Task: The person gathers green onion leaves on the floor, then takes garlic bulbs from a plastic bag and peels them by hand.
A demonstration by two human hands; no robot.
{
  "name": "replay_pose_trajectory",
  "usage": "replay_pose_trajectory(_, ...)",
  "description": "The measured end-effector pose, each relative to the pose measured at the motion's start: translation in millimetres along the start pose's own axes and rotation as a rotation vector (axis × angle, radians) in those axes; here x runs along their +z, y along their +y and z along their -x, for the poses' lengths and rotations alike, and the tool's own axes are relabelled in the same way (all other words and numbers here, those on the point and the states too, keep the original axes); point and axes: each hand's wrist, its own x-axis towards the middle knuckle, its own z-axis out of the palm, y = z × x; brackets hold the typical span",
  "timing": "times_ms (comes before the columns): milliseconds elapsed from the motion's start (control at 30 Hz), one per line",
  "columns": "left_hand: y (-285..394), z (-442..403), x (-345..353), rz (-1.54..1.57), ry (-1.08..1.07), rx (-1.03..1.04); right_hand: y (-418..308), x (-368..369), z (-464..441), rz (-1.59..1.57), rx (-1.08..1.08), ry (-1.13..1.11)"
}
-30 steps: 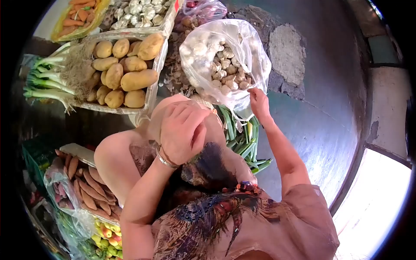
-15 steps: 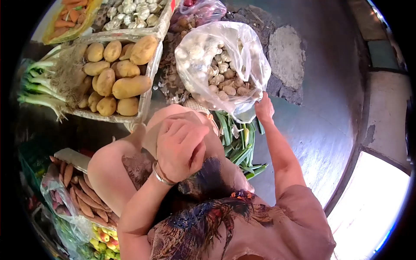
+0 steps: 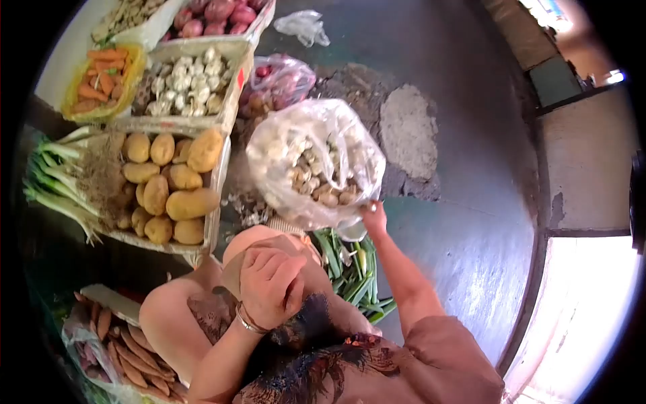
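A clear plastic bag (image 3: pixel 269 175) full of garlic bulbs (image 3: pixel 323 185) stands on the floor in front of my knees. Pinched at the bag's lower right rim is my right hand (image 3: pixel 374 217), its fingers closed on the plastic. My left hand (image 3: pixel 271 283), with a bracelet at the wrist, rests curled over my knee; its fingers are bent together, and what they hold, if anything, is hidden. Green leek leaves (image 3: pixel 356 273) lie on the floor below the bag.
To the left are a box of potatoes (image 3: pixel 156 195), leeks (image 3: pixel 60 175), a garlic box (image 3: pixel 192 84), carrots (image 3: pixel 104 81) and red onions (image 3: pixel 219 13). Sweet potatoes (image 3: pixel 138 353) are at lower left. A bag of onions (image 3: pixel 279 84) stands behind the garlic bag.
The view has tilted up, bringing the onion box and a small plastic bag into sight. My right hand keeps hold of the bag's rim; my left hand stays curled on my knee.
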Motion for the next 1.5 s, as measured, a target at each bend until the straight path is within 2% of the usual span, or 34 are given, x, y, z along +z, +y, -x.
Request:
replay_pose_trajectory(33,3,-1,2,0.001,0.015,0.031,5,-5,10,-0.041,-0.02,-0.028)
replay_pose_trajectory(100,7,-1,6,0.007,0.013,0.039,10,-8,33,-0.085,-0.241,0.107)
replay_pose_trajectory(167,18,-5,8,0.021,0.028,0.065,-13,-26,66,-0.528,-0.074,-0.205)
replay_pose_trajectory(200,21,-5,9,0.046,0.033,0.08,-37,-40,87,-0.557,0.023,-0.308)
replay_pose_trajectory(300,31,-4,15,0.109,0.044,0.129,-101,-69,125,-0.713,-0.052,-0.529)
replay_pose_trajectory(433,41,2,11,0.194,0.111,0.133,-202,-93,149,-0.807,-0.159,-0.493)
replay_pose_trajectory(500,46,5,-6,0.398,0.13,-0.073,-261,-111,172,-0.884,-0.131,-0.703)
replay_pose_trajectory(567,23,13,-22,0.421,0.141,-0.149,-296,-120,205,-0.859,-0.298,-0.944)
replay_pose_trajectory(633,25,7,-44,0.651,0.159,-0.299,-321,-110,237,-0.794,-0.224,-1.102)
replay_pose_trajectory(733,21,6,-62,0.799,0.2,-0.266,-343,-77,273,-0.605,-0.098,-1.164)
replay_pose_trajectory(767,17,11,-64,0.713,0.214,-0.262,-348,-70,287,-0.527,-0.073,-1.15)
replay_pose_trajectory(833,6,22,-68,0.753,0.256,-0.341,-352,-54,292,-0.474,-0.08,-1.182)
replay_pose_trajectory(900,-4,29,-70,0.786,0.331,-0.368,-345,-23,273,-0.24,-0.608,-1.023)
replay_pose_trajectory(933,-7,29,-71,0.825,0.384,-0.375,-339,-12,268,-0.284,-0.709,-0.897)
replay_pose_trajectory(967,-8,30,-73,0.795,0.434,-0.432,-331,-3,259,-0.429,-0.618,-0.978)
replay_pose_trajectory(1033,-8,27,-89,0.917,0.388,-0.76,-330,-7,261,-0.59,-0.526,-1.059)
replay_pose_trajectory(1067,-7,21,-88,0.917,0.449,-0.841,-326,-7,252,-0.482,-0.59,-1.111)
replay_pose_trajectory(1100,-15,22,-86,0.919,0.445,-0.851,-328,-7,251,-0.482,-0.579,-1.111)
replay_pose_trajectory(1167,-33,30,-80,1.019,0.347,-0.849,-335,-8,253,-0.494,-0.632,-1.277)
replay_pose_trajectory(1233,-34,29,-76,1.026,0.285,-0.867,-333,2,257,-0.428,-0.622,-1.279)
replay_pose_trajectory(1300,-34,25,-60,0.855,0.49,-0.94,-324,19,252,-0.246,-0.967,-1.177)
replay_pose_trajectory(1333,-36,26,-55,0.801,0.511,-0.942,-320,25,254,-0.238,-1.121,-1.074)
replay_pose_trajectory(1367,-38,27,-55,0.808,0.509,-0.949,-319,25,251,-0.233,-1.112,-1.075)
replay_pose_trajectory(1433,-42,28,-61,0.704,0.429,-1.043,-322,25,246,-0.304,-0.459,-1.343)
replay_pose_trajectory(1467,-52,33,-58,0.716,0.463,-0.986,-324,26,245,-0.537,-0.169,-1.359)
replay_pose_trajectory(1500,-52,33,-58,0.716,0.46,-0.98,-324,30,235,-0.607,-0.013,-1.284)
